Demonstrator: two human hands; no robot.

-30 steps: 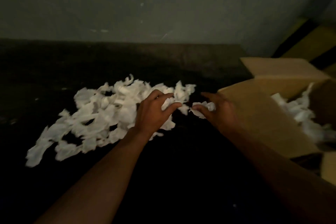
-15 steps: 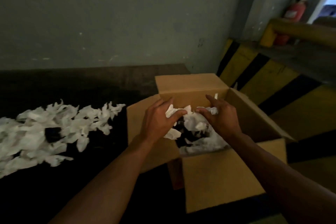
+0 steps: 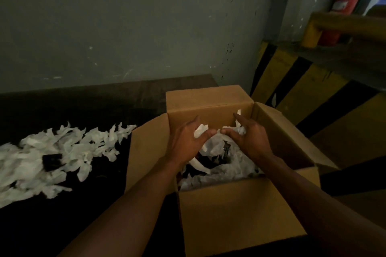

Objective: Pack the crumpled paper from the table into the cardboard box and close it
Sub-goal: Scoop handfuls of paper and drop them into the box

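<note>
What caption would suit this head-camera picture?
Over the open cardboard box, left hand and right hand hold crumpled paper; more paper lies on the table.

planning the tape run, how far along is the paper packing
Partly done. Some paper already lies in the cardboard box. In hand: the left hand and right hand each grip a paper wad over it. Left to do: a big pile lies on the table, and the flaps stand open.

My brown cardboard box (image 3: 240, 210) stands open at five o'clock, part-filled; white crumpled paper (image 3: 52, 152) lies strewn at nine.
</note>
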